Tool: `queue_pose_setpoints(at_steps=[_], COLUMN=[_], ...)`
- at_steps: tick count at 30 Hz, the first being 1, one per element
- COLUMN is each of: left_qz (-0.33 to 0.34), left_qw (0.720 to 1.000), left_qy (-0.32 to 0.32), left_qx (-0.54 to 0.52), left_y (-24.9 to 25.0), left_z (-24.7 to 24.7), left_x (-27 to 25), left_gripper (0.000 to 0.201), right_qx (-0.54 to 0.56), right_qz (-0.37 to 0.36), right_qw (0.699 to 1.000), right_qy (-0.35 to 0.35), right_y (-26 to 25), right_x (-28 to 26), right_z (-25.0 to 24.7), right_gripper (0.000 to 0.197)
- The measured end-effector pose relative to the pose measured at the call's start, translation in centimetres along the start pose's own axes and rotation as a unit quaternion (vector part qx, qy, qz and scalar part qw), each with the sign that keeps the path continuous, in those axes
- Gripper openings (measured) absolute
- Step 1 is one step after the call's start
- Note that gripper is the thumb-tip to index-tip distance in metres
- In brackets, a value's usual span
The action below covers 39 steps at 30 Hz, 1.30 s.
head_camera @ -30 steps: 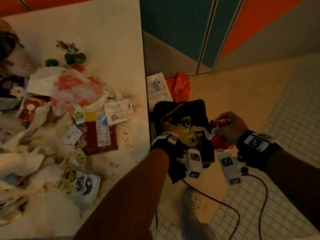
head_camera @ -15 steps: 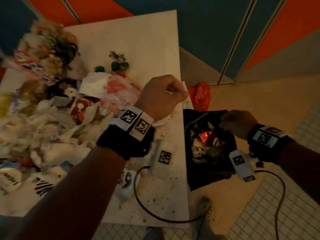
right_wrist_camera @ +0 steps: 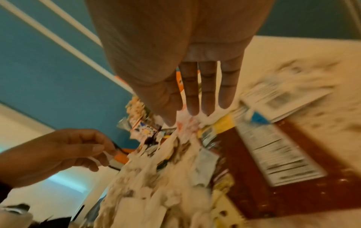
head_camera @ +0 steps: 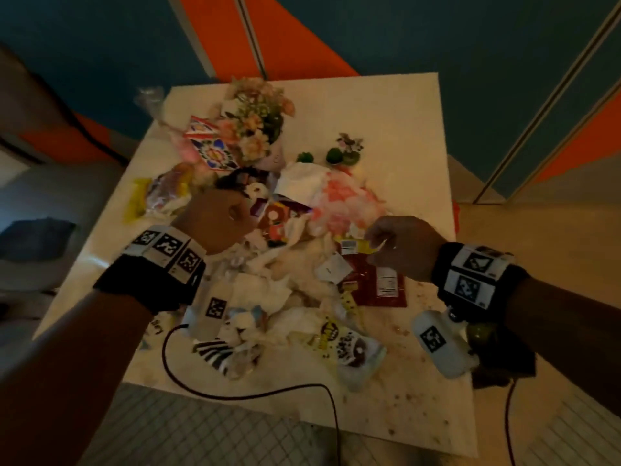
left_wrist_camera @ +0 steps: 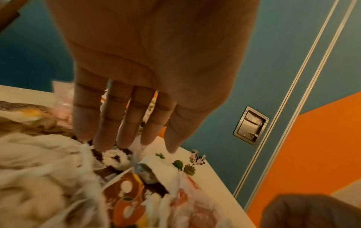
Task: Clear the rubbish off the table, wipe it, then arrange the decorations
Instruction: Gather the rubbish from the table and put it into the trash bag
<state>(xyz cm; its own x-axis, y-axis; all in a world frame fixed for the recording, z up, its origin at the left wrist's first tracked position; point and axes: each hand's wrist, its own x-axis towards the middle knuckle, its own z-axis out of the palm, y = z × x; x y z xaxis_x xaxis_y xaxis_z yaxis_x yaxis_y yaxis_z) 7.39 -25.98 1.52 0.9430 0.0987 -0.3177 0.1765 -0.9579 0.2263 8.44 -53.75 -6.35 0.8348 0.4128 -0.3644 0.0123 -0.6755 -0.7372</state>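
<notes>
A heap of rubbish (head_camera: 285,280) covers the white table (head_camera: 403,129): crumpled tissues, a dark red packet (head_camera: 376,284), a yellow snack bag (head_camera: 349,348) and a pink-and-white plastic bag (head_camera: 339,200). The decorations stand at the back: a flower bouquet (head_camera: 258,119), a patterned tile (head_camera: 211,146) and small green figurines (head_camera: 334,156). My left hand (head_camera: 235,210) reaches down into the middle of the heap, its fingers (left_wrist_camera: 125,131) extended onto crumpled tissue. My right hand (head_camera: 376,240) hovers over the heap's right side, its straight fingers (right_wrist_camera: 192,92) touching the pink-and-white plastic.
Brown crumbs (head_camera: 420,381) speckle the table's right and front parts. Wrist-camera cables (head_camera: 235,395) trail over the front edge. Blue and orange wall panels (head_camera: 437,35) stand behind the table. Tiled floor (head_camera: 201,432) lies in front, and a grey seat (head_camera: 33,230) stands to the left.
My view swung from the black bin bag on the floor to the table. The right hand let go of the bag. Both hands moved left onto the rubbish heap.
</notes>
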Motion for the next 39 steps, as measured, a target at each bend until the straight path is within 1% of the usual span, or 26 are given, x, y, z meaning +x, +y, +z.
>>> queue_pose_setpoints(at_steps=[2,3,5,7,9,10,12,14,15,17,20,23,25,28,29,31,32,34,36,39], left_qz=[0.000,0.006,0.015,-0.002,-0.028,-0.032,-0.031,-0.016,0.000,0.021,0.015,0.010,0.008,0.019,0.020,0.018,0.010,-0.008,-0.020,-0.035], left_qw=[0.998,0.997,0.996,0.987,0.972,0.968,0.967,0.969,0.970,0.976,0.989,0.996,0.998,0.998,0.998,0.996,0.996,0.994,0.990,0.983], left_qy=[-0.054,-0.071,-0.078,-0.096,-0.136,-0.155,-0.186,-0.199,-0.195,-0.177,-0.125,-0.084,-0.057,-0.007,0.001,0.014,0.017,0.028,0.054,0.089], left_qx=[0.018,0.020,0.047,0.127,0.188,0.196,0.171,0.148,0.144,0.126,0.082,0.026,-0.006,-0.055,-0.066,-0.082,-0.090,-0.106,-0.131,-0.154], left_y=[-2.5,-3.5,-4.7,-5.4,-6.2,-6.7,-7.6,-8.2,-8.3,-8.3,-8.6,-9.3,-9.9,-10.6,-10.7,-10.9,-11.1,-11.4,-11.6,-11.5], left_z=[0.2,0.6,1.6,2.6,3.7,4.2,5.5,6.6,7.1,7.5,7.4,7.1,6.8,6.2,6.0,5.7,5.6,5.3,5.0,3.9], left_x=[-0.4,-0.4,-0.1,0.9,2.2,2.7,3.4,3.6,3.7,3.6,3.7,3.8,3.8,3.6,3.5,3.3,3.2,2.9,2.6,2.1], left_gripper=[0.025,0.029,0.043,0.070,0.098,0.107,0.120,0.125,0.122,0.107,0.082,0.063,0.055,0.051,0.048,0.042,0.042,0.046,0.045,0.046], right_qx=[-0.038,-0.058,-0.093,-0.111,-0.128,-0.142,-0.186,-0.231,-0.249,-0.271,-0.285,-0.287,-0.290,-0.283,-0.281,-0.289,-0.298,-0.306,-0.283,-0.184], right_qz=[-0.026,-0.033,-0.030,-0.023,-0.012,-0.006,0.005,0.021,0.027,0.029,0.028,0.013,-0.008,-0.016,-0.015,-0.025,-0.026,-0.013,0.000,0.003], right_qw=[0.999,0.997,0.995,0.993,0.991,0.989,0.980,0.966,0.959,0.953,0.953,0.951,0.950,0.949,0.948,0.946,0.943,0.942,0.950,0.972], right_qy=[-0.014,-0.023,-0.035,-0.034,-0.038,-0.045,-0.069,-0.116,-0.132,-0.131,-0.102,-0.116,-0.116,-0.140,-0.146,-0.144,-0.145,-0.139,-0.134,-0.149], right_y=[-2.7,-4.0,-5.8,-7.1,-7.7,-7.9,-8.4,-8.7,-8.7,-8.7,-8.7,-8.7,-8.9,-9.5,-9.7,-10.0,-10.1,-10.0,-9.8,-9.6], right_x=[1.1,1.8,3.2,4.4,5.3,5.7,6.5,7.1,7.3,7.5,7.2,6.9,6.4,5.4,5.0,4.6,4.5,4.5,4.8,5.1], right_z=[2.1,3.2,5.1,6.5,7.7,8.2,9.3,10.7,11.4,12.6,13.4,13.4,13.6,14.2,14.7,16.0,16.7,17.6,17.8,17.3], right_gripper=[0.026,0.034,0.053,0.064,0.075,0.081,0.095,0.110,0.111,0.097,0.083,0.073,0.078,0.104,0.108,0.108,0.105,0.095,0.077,0.032])
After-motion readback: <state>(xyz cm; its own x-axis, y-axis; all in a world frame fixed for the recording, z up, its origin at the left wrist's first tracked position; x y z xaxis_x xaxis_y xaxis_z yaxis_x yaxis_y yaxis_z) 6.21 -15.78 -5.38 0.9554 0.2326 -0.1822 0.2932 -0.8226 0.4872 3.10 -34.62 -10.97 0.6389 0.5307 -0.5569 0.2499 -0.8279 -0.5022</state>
